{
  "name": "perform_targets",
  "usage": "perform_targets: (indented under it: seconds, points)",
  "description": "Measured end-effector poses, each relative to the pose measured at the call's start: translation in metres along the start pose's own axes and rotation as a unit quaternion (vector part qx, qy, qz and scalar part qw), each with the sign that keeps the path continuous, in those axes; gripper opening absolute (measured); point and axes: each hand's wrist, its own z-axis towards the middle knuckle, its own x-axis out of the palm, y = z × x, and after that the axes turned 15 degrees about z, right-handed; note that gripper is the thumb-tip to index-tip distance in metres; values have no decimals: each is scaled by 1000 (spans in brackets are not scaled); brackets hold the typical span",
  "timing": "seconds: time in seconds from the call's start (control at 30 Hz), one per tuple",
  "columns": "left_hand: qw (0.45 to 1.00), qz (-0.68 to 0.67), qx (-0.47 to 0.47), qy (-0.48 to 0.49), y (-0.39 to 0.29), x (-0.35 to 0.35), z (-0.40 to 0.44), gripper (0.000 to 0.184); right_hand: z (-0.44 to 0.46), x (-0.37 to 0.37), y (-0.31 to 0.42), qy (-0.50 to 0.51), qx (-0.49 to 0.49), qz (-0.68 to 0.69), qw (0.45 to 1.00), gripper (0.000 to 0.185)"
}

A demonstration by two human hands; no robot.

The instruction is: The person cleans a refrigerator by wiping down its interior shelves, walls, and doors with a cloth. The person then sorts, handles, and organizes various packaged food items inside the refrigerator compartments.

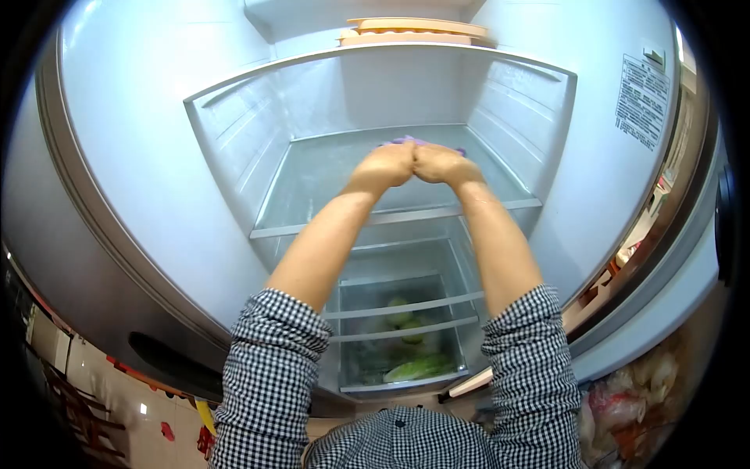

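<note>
Two hands together, left (385,165), right (440,162), purple cloth (423,142) mostly hidden beneath and beyond them, grip unclear, glass shelf (320,176) below.

Purple cloth (422,142), black-and-white checked sleeves (277,352), orange tray (418,26)

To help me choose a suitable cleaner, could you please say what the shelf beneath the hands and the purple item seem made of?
The shelf looks like smooth glass, perhaps plastic, given its greyish-green tint and soft sheen. The purple item may be matt, soft cloth, judging by its thin, uneven edge; the hands hide most.
</note>
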Motion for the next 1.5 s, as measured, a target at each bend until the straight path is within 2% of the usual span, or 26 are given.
perform_targets:
  seconds: [0.07, 0.13, 0.2, 0.3, 0.4, 0.43, 0.5, 0.57, 0.6, 0.63, 0.67, 0.7, 0.73, 0.8, 0.87, 0.9, 0.93, 1.03, 1.17, 1.3, 1.37, 1.5]
  points:
    - [998, -21, 54, -37, -20, 6, 12, 38, -14, -16, -14, 13, 23, -31, 999, 40]
    - [997, -27, 69, -3, -55, -13, -1, 37, -38, -32, -26, 3, 39, -40, 998, 38]
    - [998, -51, 36, -12, -84, -22, -17, 33, -70, -40, -30, -37, 47, -14, 998, 35]
    - [992, -1, 122, 25, -94, -40, -53, 28, -108, -34, -19, -51, 50, 14, 997, 30]
    - [987, -15, 95, -132, -76, -22, -84, 24, -121, -24, 3, -59, 1, -5, 998, 26]
    - [988, -7, 68, -136, -67, -23, -92, 23, -122, -19, 15, -63, -25, -14, 998, 25]
    - [990, 8, 15, -143, -45, -25, -108, 22, -109, -11, 39, -3, -56, -35, 998, 24]
    - [981, 22, -44, -185, -16, -17, -114, 18, -84, 11, 51, 24, -104, -19, 994, 27]
    - [986, 29, -86, -137, -3, -24, -118, 19, -80, 13, 72, 42, -156, -23, 987, 28]
    - [987, 36, -128, -88, 9, -32, -121, 21, -55, 30, 73, 41, -135, -49, 989, 28]
    - [982, 62, -156, -89, 24, -29, -119, 22, -43, 41, 81, 19, -133, -16, 991, 28]
    - [975, 89, -184, -91, 40, -25, -116, 23, -51, 35, 107, 45, -116, -1, 992, 32]
    - [973, 84, -196, -93, 54, -20, -116, 25, -17, 55, 102, 58, -128, 0, 990, 35]
    - [969, 87, -213, -88, 69, -16, -115, 26, 4, 62, 115, 115, -89, 5, 989, 37]
    - [967, 100, -221, -77, 73, -17, -110, 26, 16, 60, 113, 129, -90, 16, 987, 39]
    - [973, 101, -203, -52, 73, -20, -106, 26, 23, 61, 109, 138, -90, 22, 986, 40]
    - [977, 102, -185, -27, 73, -24, -99, 26, 60, 84, 85, 187, -96, 7, 978, 45]
    - [987, 93, -134, -8, 72, -24, -63, 27, 42, 69, 70, 78, -45, 47, 995, 52]
    - [995, 68, -70, -14, 39, -9, -16, 29, 108, 69, -28, 59, -50, 30, 997, 55]
    - [998, 48, -34, -16, -26, -7, 3, 31, 23, -8, -41, 100, -69, -11, 992, 51]
    - [998, 53, -20, -16, -45, -12, -6, 31, -7, -20, -37, 91, -76, -1, 993, 46]
    - [995, 52, 13, -87, -49, -11, -42, 29, -49, -23, -11, 68, -48, 22, 996, 39]
